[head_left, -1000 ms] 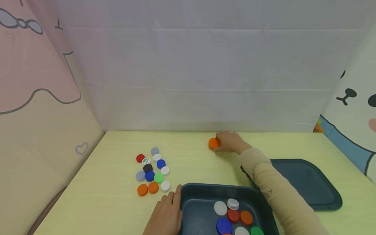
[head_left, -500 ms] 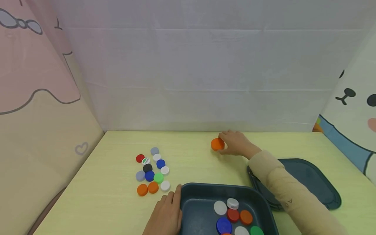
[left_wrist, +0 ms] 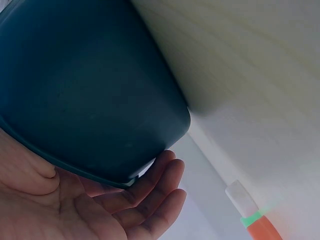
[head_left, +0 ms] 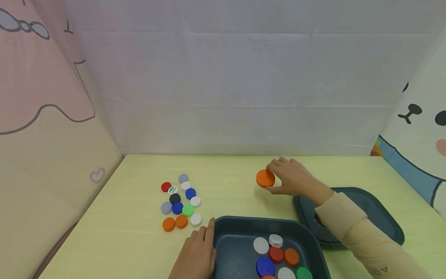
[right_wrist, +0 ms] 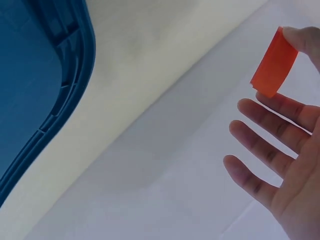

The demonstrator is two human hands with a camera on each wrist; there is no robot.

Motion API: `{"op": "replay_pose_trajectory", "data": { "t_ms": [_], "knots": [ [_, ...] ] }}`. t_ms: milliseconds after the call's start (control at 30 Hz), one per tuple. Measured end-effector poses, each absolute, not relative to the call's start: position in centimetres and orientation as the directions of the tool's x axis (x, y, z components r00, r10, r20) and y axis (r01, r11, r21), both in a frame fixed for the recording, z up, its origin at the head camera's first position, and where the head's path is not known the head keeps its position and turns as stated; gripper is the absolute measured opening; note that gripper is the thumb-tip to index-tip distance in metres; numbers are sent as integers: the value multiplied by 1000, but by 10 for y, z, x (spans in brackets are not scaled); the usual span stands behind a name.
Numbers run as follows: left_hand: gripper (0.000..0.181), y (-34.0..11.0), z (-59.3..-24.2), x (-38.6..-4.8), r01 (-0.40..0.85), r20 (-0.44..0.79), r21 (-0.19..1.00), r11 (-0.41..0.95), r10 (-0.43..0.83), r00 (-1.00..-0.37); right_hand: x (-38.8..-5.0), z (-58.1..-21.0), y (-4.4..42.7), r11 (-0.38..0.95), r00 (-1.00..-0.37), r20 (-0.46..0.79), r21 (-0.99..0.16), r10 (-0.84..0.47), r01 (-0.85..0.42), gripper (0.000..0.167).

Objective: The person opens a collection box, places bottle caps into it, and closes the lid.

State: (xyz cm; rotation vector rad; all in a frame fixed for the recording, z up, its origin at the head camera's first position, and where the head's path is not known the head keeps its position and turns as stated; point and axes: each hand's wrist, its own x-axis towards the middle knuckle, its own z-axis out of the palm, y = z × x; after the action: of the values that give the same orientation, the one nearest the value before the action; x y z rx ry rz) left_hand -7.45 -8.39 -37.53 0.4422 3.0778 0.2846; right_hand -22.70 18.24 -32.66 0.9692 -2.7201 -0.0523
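Observation:
My right hand (head_left: 292,178) pinches an orange bottle cap (head_left: 265,178) between thumb and index finger above the back of the table. In the right wrist view this cap (right_wrist: 276,64) is seen edge-on, the other fingers spread apart. At the front, my left hand (head_left: 196,250) holds the left rim of a dark blue-green plastic box (head_left: 258,223); its fingers (left_wrist: 167,175) curl by the box's corner in the left wrist view. Inside the box lie several caps, including a large blue one (head_left: 265,267), a red one (head_left: 276,254) and a green one (head_left: 304,273).
Left of the box, several loose caps lie on the pale table (head_left: 115,232), among them a black cap (head_left: 175,198), a light green cap (head_left: 188,210) and two orange ones. A dark lid (head_left: 362,209) lies at the right, under my right forearm. A white cloth (head_left: 244,97) hangs behind.
My right hand has lifted the orange cap off the table and brought it right and nearer to me. The left hand and the box have stayed in place.

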Motion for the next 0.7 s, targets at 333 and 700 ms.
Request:
{"op": "replay_pose_trajectory", "data": {
  "t_ms": [333, 700],
  "knots": [
    [56, -84, -376, -74, 286, 22, 181, 941, 286, -958, -193, -315, 187, 738, -684, 284, 179, -672, -651, 46],
    [58, -85, -377, -75, 292, 19, 182, 939, 293, -956, -152, -314, 190, 726, -673, 281, 180, -684, -663, 48]
  ]
}}
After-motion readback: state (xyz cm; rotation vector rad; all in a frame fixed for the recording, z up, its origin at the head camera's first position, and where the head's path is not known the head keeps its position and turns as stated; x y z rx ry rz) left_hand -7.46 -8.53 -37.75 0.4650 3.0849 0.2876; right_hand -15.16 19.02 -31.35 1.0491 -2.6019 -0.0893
